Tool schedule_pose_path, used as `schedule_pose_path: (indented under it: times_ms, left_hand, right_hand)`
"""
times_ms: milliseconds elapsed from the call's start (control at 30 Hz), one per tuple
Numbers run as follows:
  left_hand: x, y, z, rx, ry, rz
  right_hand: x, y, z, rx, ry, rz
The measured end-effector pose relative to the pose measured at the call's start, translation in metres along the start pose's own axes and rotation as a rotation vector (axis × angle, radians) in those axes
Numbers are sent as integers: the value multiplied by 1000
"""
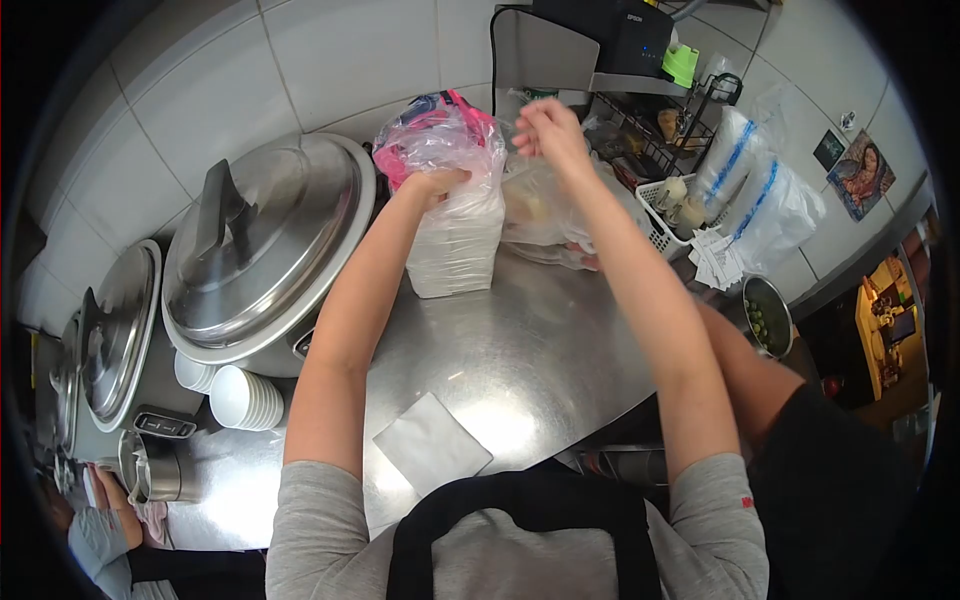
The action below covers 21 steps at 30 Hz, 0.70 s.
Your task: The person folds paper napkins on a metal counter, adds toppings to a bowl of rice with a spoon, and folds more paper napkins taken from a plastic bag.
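Observation:
A clear plastic bag [455, 210] with pink and dark printing at its top stands on the steel counter. Inside it is a tall stack of thin white items [450, 262], perhaps lids or boxes. My left hand [440, 185] is closed on the bag's upper part. Up and to the right, my right hand [548, 130] hovers with its fingers curled; what they hold, if anything, is hidden. Below it lies a translucent plastic bag [535, 205] with pale contents, touched by another person's hand [582, 256].
Large lidded steel pots [265, 235] line the left side, with stacked white cups [245, 398] before them. A folded grey cloth [432, 443] lies near me on the counter [540, 330]. A white basket [660, 225], rolls of bags [755, 205] and a black printer [620, 35] stand right.

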<state>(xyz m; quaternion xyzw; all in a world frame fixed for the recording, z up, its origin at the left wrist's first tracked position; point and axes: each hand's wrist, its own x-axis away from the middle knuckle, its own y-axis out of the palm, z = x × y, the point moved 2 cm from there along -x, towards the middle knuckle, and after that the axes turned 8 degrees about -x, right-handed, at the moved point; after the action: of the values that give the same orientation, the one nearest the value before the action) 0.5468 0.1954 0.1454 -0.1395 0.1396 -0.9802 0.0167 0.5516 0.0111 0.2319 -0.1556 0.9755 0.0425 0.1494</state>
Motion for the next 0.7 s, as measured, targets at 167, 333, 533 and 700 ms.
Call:
schedule_pose_path:
  times_ms: [167, 333, 533, 700]
  left_hand:
    - [-18, -2, -18, 167, -34, -145]
    - [17, 1, 7, -448, 108, 62]
    - [4, -9, -13, -504, 100, 202]
    - [13, -6, -3, -383, 101, 159]
  right_hand:
    - [19, 7, 115, -419, 534, 2]
    - [56, 15, 150, -534, 299, 78]
    - [152, -23, 140, -212, 332, 50]
    - [177, -103, 138, -156, 217, 295]
